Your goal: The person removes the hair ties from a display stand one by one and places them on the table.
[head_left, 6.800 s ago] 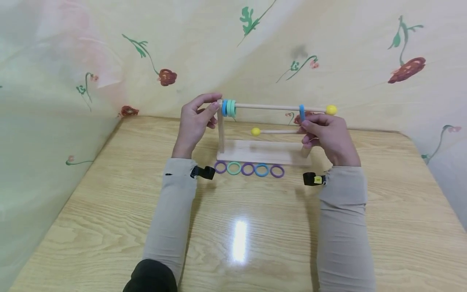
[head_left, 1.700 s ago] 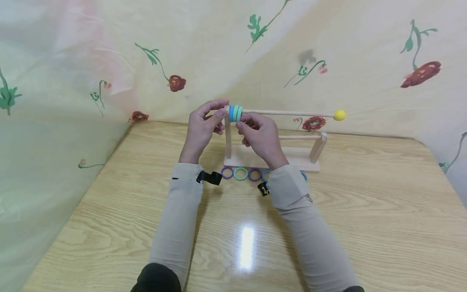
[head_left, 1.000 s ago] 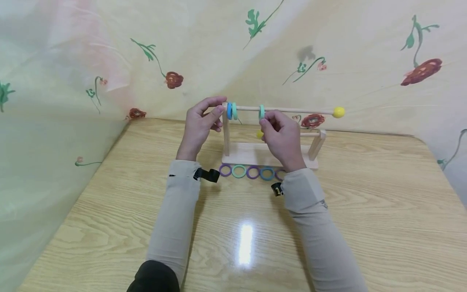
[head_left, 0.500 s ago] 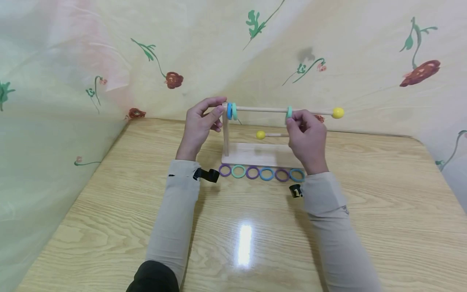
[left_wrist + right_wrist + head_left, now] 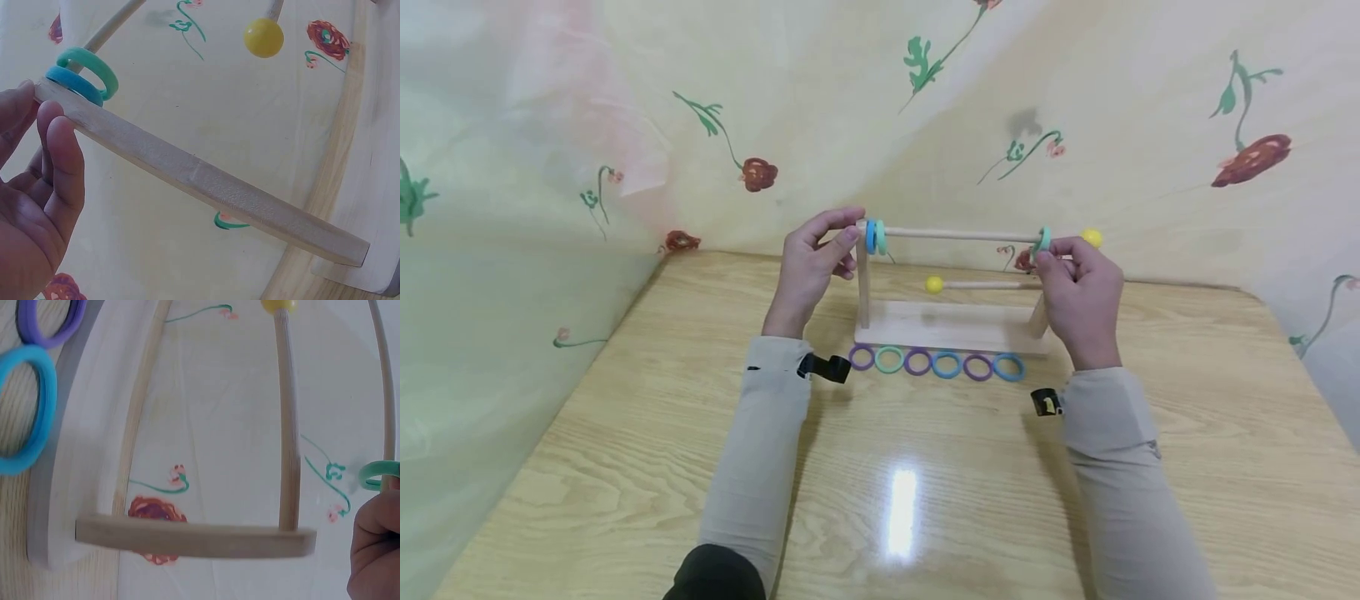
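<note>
My left hand (image 5: 808,271) grips the top of the left post (image 5: 864,287) of a wooden stand, thumb in front and fingers behind. From that post the upper rod (image 5: 955,235) runs right to a yellow ball (image 5: 1092,239). A blue ring (image 5: 870,237) and a mint-green ring (image 5: 882,239) hang on the rod close beside the post. Near the ball end, my right hand (image 5: 1084,292) pinches another mint-green ring (image 5: 1044,237) between thumb and forefinger, the rod passing through it. In the right wrist view, this green ring (image 5: 375,472) is partly cut off.
A lower rod (image 5: 988,285) with a yellow ball (image 5: 934,285) reaches left from the right post (image 5: 1039,318). In front of the base (image 5: 951,325), several purple, green and blue rings lie in a row, a blue ring (image 5: 1009,367) rightmost. A flowered cloth (image 5: 820,125) hangs behind.
My right hand has drawn a green ring from the left stack rightward along the rod. The blue ring it held earliest now lies rightmost in the table row. My left hand keeps its place.
</note>
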{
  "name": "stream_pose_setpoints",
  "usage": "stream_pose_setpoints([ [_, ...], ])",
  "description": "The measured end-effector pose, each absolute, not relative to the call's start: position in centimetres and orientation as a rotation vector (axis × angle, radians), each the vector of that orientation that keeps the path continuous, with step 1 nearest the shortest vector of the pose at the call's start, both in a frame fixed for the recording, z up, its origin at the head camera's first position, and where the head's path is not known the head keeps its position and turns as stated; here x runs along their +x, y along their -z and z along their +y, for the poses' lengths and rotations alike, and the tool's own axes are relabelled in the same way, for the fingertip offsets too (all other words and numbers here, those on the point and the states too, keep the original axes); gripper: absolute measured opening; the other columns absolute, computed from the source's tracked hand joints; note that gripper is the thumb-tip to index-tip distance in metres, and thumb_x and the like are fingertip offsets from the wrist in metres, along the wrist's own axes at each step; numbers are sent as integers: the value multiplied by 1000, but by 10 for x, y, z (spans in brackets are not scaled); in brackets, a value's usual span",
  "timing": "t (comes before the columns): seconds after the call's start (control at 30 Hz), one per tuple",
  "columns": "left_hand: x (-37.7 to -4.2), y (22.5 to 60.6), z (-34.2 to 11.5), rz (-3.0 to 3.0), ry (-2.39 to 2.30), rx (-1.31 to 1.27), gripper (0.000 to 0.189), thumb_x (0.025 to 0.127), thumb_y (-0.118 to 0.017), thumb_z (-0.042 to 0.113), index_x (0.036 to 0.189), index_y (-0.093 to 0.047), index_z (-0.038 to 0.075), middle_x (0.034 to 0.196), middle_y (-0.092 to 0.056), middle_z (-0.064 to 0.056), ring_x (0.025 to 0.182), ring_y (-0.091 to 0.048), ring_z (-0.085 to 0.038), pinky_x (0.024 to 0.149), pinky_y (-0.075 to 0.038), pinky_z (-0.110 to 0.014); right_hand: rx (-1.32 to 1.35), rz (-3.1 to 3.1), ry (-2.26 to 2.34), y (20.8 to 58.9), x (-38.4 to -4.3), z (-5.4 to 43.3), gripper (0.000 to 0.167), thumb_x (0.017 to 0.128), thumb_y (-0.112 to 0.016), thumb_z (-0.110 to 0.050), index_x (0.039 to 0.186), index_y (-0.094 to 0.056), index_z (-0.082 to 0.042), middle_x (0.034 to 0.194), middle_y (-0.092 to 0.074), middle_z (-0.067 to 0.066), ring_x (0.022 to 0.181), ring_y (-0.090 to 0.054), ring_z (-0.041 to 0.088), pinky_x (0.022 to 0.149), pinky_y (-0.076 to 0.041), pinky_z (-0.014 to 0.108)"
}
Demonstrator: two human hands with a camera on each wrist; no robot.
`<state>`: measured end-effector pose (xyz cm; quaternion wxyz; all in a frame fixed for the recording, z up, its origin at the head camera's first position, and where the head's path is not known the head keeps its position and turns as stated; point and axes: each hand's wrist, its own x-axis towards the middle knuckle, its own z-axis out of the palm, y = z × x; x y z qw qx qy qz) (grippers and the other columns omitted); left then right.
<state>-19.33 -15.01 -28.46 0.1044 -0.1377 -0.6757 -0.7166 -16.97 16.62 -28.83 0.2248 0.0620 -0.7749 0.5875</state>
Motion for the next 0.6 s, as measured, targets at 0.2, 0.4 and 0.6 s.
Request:
stream_pose_setpoints([
  [0.2, -194, 285, -150, -1992, 2111, -421, 28, 101, -65, 15, 126, -68, 2, 103, -67, -7, 63, -57, -15, 57, -55, -23, 66, -2103, -1583, 287, -172, 180, 10, 96, -64, -7, 87, -70, -7, 47, -35, -4, 39, -28, 6, 37, -22, 20],
  [0.4, -196, 284, -149, -1991, 2105, -420, 29, 101, -66, 17, 126, -68, 3, 106, -67, -7, 63, -57, -16, 57, -55, -23, -38, -2046, -1561, 285, -174, 190, 15, 92, -63, -3, 79, -67, -10, 48, -37, -5, 41, -30, 4, 39, -25, 18],
  [0.6, -193, 284, -151, -2005, 2113, -403, 28, 101, -66, 16, 125, -68, 3, 105, -67, -7, 62, -57, -15, 58, -55, -24, -158, -2059, -1556, 284, -172, 198, 13, 91, -61, -3, 79, -66, -7, 47, -42, -4, 39, -33, 5, 37, -27, 18],
])
